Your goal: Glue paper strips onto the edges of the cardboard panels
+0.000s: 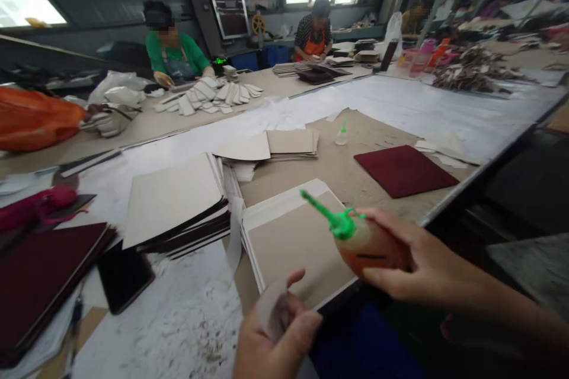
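My right hand is wrapped round a squeeze bottle with an orange-brown body and a green nozzle. The nozzle tilts up and left above a stack of beige boards with white borders. Close to the near edge of that stack is my left hand, its fingers curled round a thin whitish strip, perhaps paper. A small clear bottle with a green tip stands farther back. To its right lies a dark red square panel.
Left of the boards are a pile of cream-faced sheets, a black phone and dark red covers. Cream pieces lie across the table near a person in green. Another person in an orange apron works behind.
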`<state>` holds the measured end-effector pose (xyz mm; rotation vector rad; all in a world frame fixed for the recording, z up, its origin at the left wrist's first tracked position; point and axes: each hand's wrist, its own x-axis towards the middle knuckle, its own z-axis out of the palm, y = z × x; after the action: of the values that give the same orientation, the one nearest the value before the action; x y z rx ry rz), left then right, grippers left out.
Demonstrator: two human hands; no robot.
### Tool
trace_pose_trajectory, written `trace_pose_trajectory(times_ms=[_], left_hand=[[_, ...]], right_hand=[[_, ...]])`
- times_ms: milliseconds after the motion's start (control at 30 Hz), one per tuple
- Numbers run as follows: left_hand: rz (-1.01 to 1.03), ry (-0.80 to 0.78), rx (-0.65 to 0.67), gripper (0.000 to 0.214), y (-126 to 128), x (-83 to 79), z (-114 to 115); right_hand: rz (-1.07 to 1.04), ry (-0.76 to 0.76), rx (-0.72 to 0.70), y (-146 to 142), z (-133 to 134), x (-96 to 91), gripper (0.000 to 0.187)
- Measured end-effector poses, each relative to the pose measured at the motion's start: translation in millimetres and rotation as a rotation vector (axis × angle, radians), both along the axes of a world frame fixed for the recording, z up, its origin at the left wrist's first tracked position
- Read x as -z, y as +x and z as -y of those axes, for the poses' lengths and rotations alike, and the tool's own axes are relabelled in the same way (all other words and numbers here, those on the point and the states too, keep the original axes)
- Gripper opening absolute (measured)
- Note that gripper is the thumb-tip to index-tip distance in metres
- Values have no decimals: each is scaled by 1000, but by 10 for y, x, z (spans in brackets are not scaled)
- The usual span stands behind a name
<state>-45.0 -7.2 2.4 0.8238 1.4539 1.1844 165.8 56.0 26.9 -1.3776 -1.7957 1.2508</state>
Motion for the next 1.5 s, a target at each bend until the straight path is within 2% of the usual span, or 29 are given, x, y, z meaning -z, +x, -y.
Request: trace_pose_trajectory(times_ms=[67,133,233,367,467,567,667,733,800,900,967,1033,1233,1400,1500], left_hand=[[179,-25,47,57,164,126,70],[371,-16,56,52,251,239,120],[610,36,53,47,299,279,166],[737,89,57,41,355,188,181],[785,102,87,48,425,183,185],[644,13,172,52,461,235,227],[431,-94,250,52,394,278,332],[258,-86,210,42,284,310,425],[37,-26,93,32,144,372,516],[-277,162,-116,16,-59,531,621],[-436,304,-171,10,-161,655,657],[-550,407,-154,14,-233,762,666],[-682,644,6,35,-337,912,583],[-737,709,67,38,-384,991,538],[-773,712,151,40,-442,1027,534]], right_hand=[[37,4,-84,-162,179,88,61],[89,72,-135,-262,318,172,63],[172,167,-136,-293,466,277,65],[45,166,-21,-293,646,426,75],[-12,257,186,-328,770,512,71],[-36,202,321,-288,779,501,57],[-67,52,299,-128,658,415,55],[-25,0,279,-8,571,353,53],[34,-43,255,69,522,303,49],[119,-87,194,76,520,242,47],[171,-88,161,33,537,207,48],[220,-52,134,-15,551,179,49],[324,160,67,-116,563,130,50],[349,219,-11,-184,595,103,52],[382,243,-48,-199,612,93,50]])
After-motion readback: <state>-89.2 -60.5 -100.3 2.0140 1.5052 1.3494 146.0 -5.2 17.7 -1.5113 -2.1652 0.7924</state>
